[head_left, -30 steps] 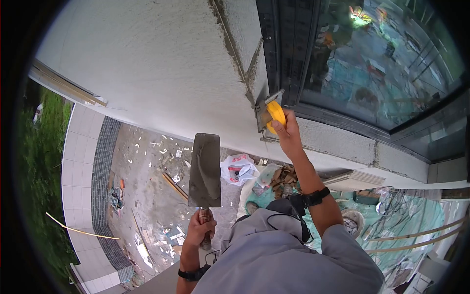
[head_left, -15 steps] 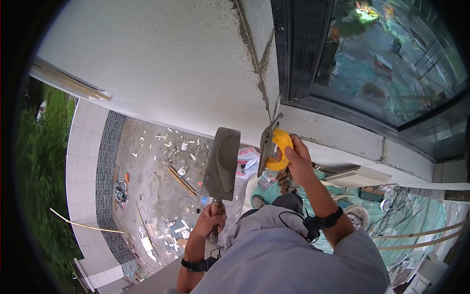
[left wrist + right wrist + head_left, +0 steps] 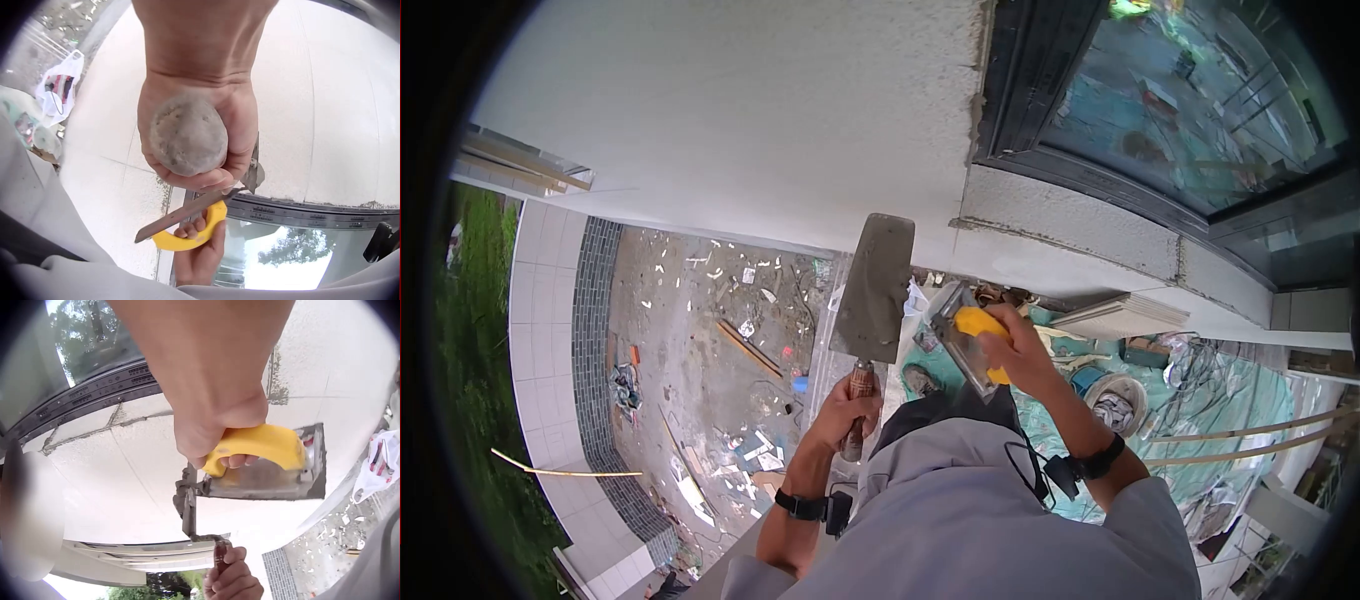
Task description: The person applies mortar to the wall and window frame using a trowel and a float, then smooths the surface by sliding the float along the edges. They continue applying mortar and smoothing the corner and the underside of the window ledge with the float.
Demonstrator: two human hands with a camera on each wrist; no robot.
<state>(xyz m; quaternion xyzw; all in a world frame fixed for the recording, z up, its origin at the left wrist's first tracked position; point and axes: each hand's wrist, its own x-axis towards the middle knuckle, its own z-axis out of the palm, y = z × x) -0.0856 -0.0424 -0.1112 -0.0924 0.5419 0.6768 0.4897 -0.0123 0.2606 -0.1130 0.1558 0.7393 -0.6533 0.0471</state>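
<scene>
My left hand (image 3: 847, 412) grips the wooden handle (image 3: 861, 385) of a bucket trowel. Its broad, flat blade (image 3: 878, 285) points away from my body and carries grey mortar. In the left wrist view the rounded handle end (image 3: 189, 136) sticks out of the fist. To the right, my right hand (image 3: 1028, 358) holds a plastering trowel by its yellow handle (image 3: 983, 325), with fingers wrapped through the loop. Its metal plate (image 3: 275, 484) is tilted and smeared with mortar. In the right wrist view, the plate's end lies right at the mortar-covered edge (image 3: 187, 509) of the bucket trowel.
Ahead stands a pale wall (image 3: 780, 120), meeting a dark window frame (image 3: 1100, 170) and a rough ledge (image 3: 1060, 215). Below lie a debris-strewn floor (image 3: 690, 330), green sheeting (image 3: 1190, 420), a bucket (image 3: 1118, 405) and stacked boards (image 3: 1120, 315).
My right hand has drawn the plastering trowel back from the wall corner under the window, toward me. My left hand has brought the loaded bucket trowel up and rightward, closer to it.
</scene>
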